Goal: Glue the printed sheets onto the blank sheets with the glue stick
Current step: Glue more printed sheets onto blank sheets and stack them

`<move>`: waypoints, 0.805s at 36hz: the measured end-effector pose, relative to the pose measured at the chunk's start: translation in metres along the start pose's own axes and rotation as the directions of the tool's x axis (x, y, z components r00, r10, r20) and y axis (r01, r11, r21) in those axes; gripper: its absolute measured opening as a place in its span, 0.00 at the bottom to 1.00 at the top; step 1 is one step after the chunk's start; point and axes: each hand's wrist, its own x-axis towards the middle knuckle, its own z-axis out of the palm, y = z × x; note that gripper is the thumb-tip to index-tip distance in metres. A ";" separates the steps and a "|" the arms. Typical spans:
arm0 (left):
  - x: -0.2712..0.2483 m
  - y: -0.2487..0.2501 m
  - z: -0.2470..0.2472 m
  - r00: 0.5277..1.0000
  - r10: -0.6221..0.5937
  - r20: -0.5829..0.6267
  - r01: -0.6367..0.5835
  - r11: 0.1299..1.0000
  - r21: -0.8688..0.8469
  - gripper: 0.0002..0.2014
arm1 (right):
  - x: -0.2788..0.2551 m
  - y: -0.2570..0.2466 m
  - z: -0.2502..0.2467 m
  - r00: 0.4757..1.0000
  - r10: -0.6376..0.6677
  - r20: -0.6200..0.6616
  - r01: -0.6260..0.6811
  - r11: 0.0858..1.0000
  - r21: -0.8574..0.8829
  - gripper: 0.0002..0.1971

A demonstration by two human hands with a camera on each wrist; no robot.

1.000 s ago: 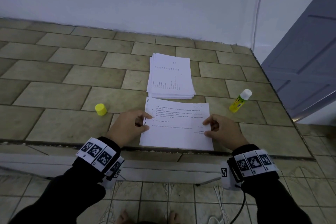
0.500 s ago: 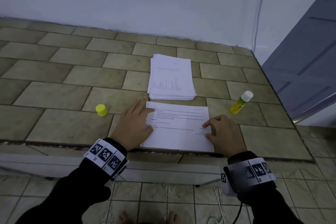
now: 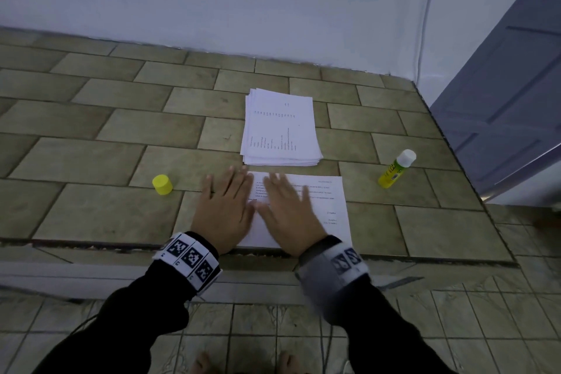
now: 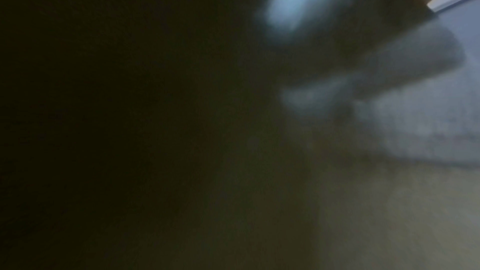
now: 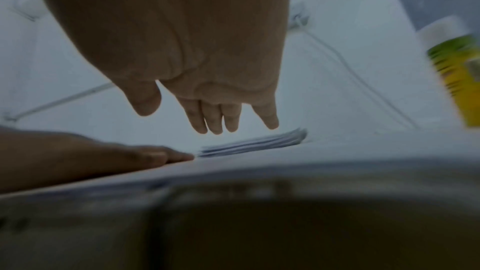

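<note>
Both your hands are flat with fingers straight and gripping nothing: left hand (image 3: 223, 209) sits on the left edge of the printed sheet (image 3: 321, 209), half on the tile, and right hand (image 3: 287, 215) is just beside it on the sheet, blurred, hovering slightly above the paper in the wrist view. This looks like the press-down step, so smooth from the centre of the frame outward toward the right edge and corners and keep the left palm planted so the sheet doesn't skew; I can't tell if a blank sheet lies underneath, nor whether glue is on it. The paper stack (image 3: 280, 127) sits just above the sheet in frame, mid-centre, top page printed. Glue stick (image 3: 396, 168) lies tilted at right of frame, well apart from the sheet, white end pointing up-right; its yellow cap (image 3: 162, 184) stands at left of frame near your left hand, so the stick is likely uncapped. No containers in view apart from the glue stick; its fill level can't be read.
</note>
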 end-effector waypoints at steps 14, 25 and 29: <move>0.000 0.002 0.001 1.000 -0.020 -0.010 0.020 0.999 0.034 0.31 | 0.007 0.058 0.016 0.975 0.198 -0.098 -0.213 0.960 -0.181 0.37; 0.001 -0.001 0.005 1.000 -0.024 -0.008 0.025 0.999 0.040 0.32 | -0.004 0.077 0.011 0.930 0.268 -0.251 -0.327 0.915 -0.236 0.45; 0.002 0.000 0.005 1.000 -0.023 -0.018 0.023 0.999 0.040 0.32 | 0.004 0.030 0.024 0.969 0.053 -0.243 -0.123 0.951 -0.285 0.39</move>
